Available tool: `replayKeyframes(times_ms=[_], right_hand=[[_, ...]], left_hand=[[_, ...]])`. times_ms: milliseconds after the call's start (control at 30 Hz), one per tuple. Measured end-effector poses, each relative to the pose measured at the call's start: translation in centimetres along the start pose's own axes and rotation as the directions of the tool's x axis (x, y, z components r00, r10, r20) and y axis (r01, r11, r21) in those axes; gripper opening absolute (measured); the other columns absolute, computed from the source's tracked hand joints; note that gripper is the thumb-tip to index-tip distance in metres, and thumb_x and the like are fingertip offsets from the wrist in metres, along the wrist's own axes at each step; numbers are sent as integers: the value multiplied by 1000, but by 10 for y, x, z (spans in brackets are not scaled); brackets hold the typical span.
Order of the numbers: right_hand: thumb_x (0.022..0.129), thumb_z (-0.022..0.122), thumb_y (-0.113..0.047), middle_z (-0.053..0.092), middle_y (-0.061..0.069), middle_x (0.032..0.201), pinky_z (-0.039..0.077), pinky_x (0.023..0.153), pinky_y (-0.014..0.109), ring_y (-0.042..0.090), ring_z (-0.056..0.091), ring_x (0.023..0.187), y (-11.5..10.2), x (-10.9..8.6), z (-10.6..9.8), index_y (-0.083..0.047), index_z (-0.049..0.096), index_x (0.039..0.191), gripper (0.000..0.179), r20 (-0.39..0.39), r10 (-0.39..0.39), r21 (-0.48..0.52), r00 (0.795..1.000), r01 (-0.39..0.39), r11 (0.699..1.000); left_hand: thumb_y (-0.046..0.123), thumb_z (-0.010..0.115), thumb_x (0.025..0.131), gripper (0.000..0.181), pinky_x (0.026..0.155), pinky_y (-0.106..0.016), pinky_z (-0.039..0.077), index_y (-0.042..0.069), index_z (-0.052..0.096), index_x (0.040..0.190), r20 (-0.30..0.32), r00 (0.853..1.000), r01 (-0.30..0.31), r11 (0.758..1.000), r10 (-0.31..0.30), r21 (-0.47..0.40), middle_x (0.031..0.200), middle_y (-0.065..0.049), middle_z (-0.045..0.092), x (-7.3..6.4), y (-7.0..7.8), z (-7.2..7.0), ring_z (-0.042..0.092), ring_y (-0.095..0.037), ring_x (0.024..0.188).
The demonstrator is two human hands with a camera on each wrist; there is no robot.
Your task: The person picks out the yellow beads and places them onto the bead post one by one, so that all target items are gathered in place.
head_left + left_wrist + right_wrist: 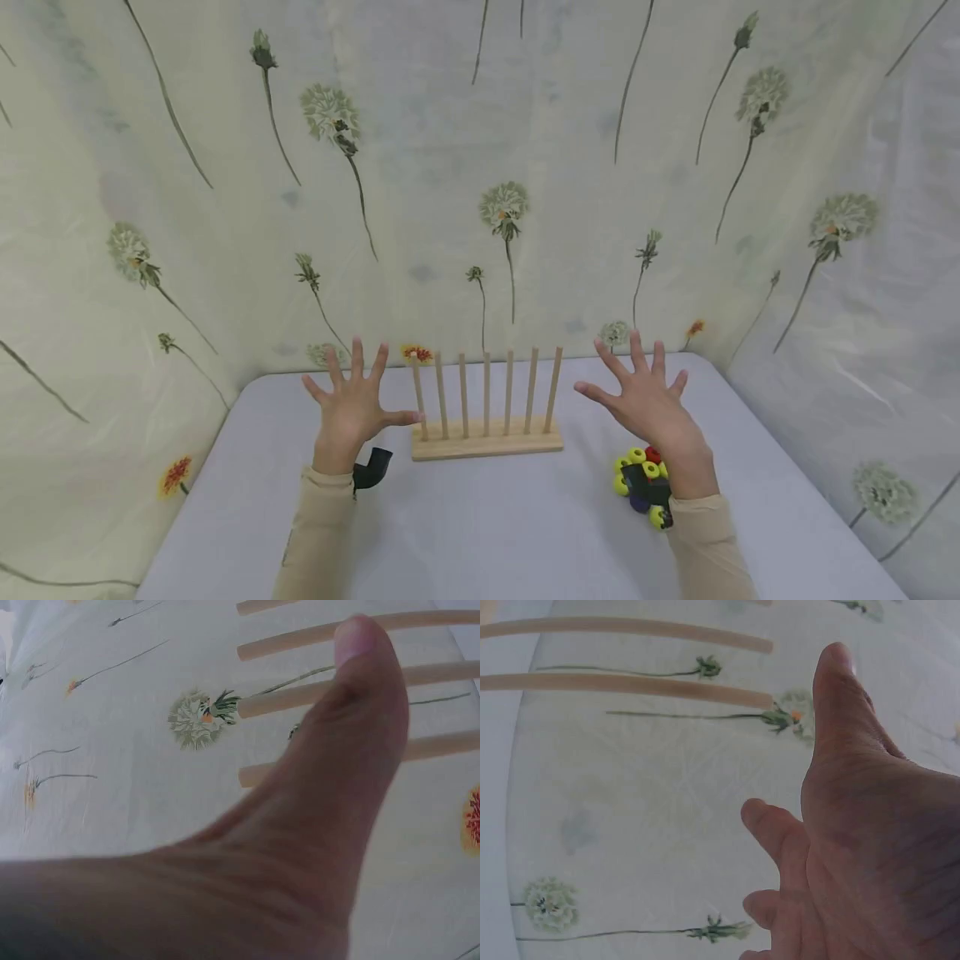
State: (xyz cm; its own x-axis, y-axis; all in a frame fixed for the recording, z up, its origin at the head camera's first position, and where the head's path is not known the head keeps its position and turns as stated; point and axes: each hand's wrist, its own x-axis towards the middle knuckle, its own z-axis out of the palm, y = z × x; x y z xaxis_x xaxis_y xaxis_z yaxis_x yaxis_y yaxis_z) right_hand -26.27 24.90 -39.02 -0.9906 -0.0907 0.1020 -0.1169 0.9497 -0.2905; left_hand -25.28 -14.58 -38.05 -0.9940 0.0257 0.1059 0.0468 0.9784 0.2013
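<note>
Both hands are raised with spread fingers and hold nothing. My left hand (351, 412) is left of a light wooden rack (487, 447) with several upright pegs (487, 396). Its thumb overlaps the leftmost peg in the head view; contact cannot be told. The left wrist view shows the thumb (352, 735) in front of the pegs (277, 701). My right hand (648, 404) hovers right of the rack, nearest a cluster of yellow beads (620, 484) with a red bead (652, 454) among them. The forearm hides part of this cluster. In the right wrist view that hand (870, 825) appears apart from the pegs (667, 688).
A pale tabletop (480, 533) carries the rack near its far edge. Behind and around it hangs a light curtain (420, 167) printed with dandelions. Black angular pieces jut out beside the left wrist (373, 468) and by the right wrist, over the beads.
</note>
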Motion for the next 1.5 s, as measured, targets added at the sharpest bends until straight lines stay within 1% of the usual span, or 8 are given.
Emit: replayKeyframes(times_ms=[167,400,600,933,1133,1333,1400,1500], right_hand=[[85,39,-78,-17,19,159,-4,95,83,52,-21,140,12,5,-5,-31,11,155,90,-10,-44,-58,999,44,997],[86,43,-74,-20,14,159,-1,99,81,46,-24,142,31,12,-8,-34,8,155,87,-11,-101,-75,995,100,992],[87,48,-71,-18,12,160,0,101,80,45,-21,143,40,13,-10,-35,8,155,86,-1,-138,-38,990,138,990],[95,53,-48,-13,9,162,4,98,82,40,-17,147,53,9,-28,-34,10,155,75,30,-267,191,963,256,948],[92,58,-49,-6,7,163,16,97,81,46,1,147,62,5,-36,-36,7,155,82,16,-343,257,939,328,909],[79,73,-49,5,7,164,23,98,78,51,19,142,72,1,-36,-31,10,156,101,-4,-388,333,921,367,869],[79,76,-43,9,5,163,26,101,73,49,22,142,78,0,-34,-29,11,156,102,-9,-411,380,912,383,842],[81,76,-35,17,5,162,31,113,47,37,27,143,88,-1,-30,-25,14,155,97,-23,-466,457,884,424,782]], left_hand=[[69,74,64,120,100,-82,5,23,13,156,-18,998,-64,997,65,47,162,-18,-4,9,-15,-2,-7,-52,144],[68,75,63,123,104,-79,4,21,11,156,32,990,-142,989,141,42,161,-18,-5,21,-40,-3,-9,-50,144],[65,76,66,124,112,-69,-2,18,5,156,111,957,-267,964,267,-10,162,-16,-9,30,-54,-6,-11,-41,147],[58,78,69,125,114,-65,0,19,-3,156,130,874,-438,874,469,-210,162,-12,-14,49,-77,-15,-12,-37,148],[47,81,72,123,113,-65,15,28,-10,154,152,833,-425,791,532,-441,161,0,-22,58,-87,-15,-12,-32,149],[36,81,76,120,114,-64,11,28,-10,154,132,802,-416,703,583,-576,161,3,-20,59,-94,-4,-12,-29,149],[37,81,76,120,114,-64,10,27,-9,154,127,795,-416,684,594,-599,162,1,-18,60,-97,2,-11,-30,149],[37,82,75,119,114,-64,10,28,-6,155,140,793,-395,675,593,-623,163,0,-13,61,-100,12,-10,-30,149]])
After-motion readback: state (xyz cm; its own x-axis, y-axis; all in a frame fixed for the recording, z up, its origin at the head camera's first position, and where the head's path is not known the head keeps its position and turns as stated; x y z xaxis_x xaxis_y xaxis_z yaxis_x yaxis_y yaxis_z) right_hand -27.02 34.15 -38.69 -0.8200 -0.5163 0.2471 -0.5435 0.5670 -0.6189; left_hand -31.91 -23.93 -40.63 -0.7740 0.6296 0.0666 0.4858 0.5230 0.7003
